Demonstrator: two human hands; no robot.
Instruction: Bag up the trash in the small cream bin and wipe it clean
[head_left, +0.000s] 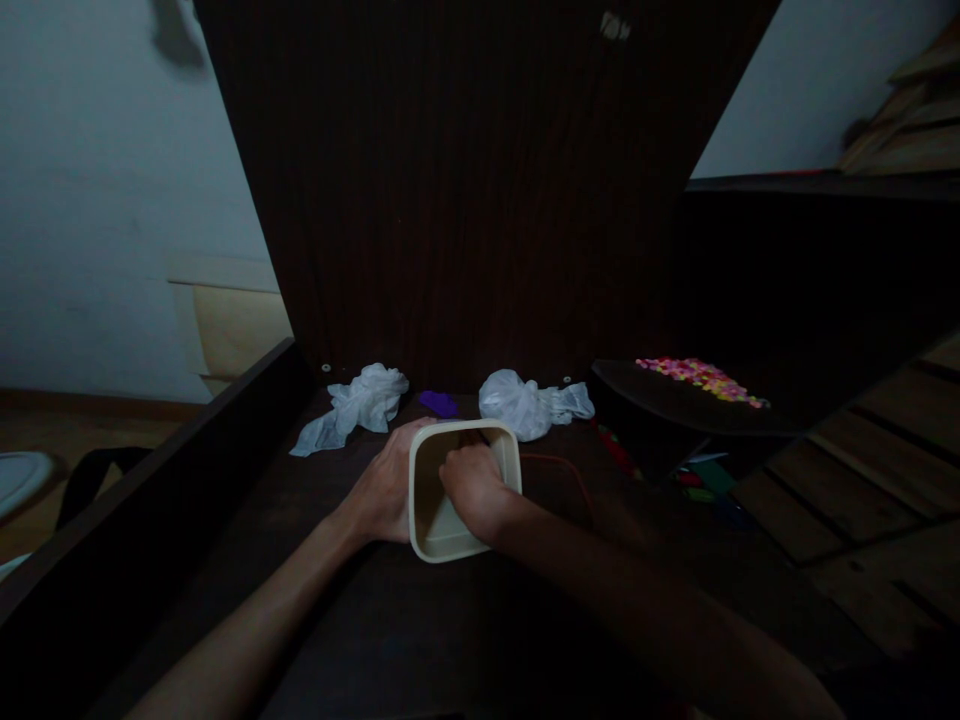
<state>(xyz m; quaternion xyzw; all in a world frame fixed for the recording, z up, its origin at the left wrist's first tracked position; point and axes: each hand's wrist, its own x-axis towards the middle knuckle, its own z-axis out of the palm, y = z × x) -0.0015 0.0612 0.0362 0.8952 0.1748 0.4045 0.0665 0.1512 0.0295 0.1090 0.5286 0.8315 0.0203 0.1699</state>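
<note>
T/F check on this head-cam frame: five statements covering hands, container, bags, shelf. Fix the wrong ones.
1. The right hand is inside the cream container. True.
2. The left hand is inside it too. False: the left hand is against its outer side.
3. A purple item lies between two white bags. True.
4. Pink and yellow pieces fill the container. False: the pink and yellow pieces lie on the dark shelf.
5. The container's opening faces the camera. True.
</note>
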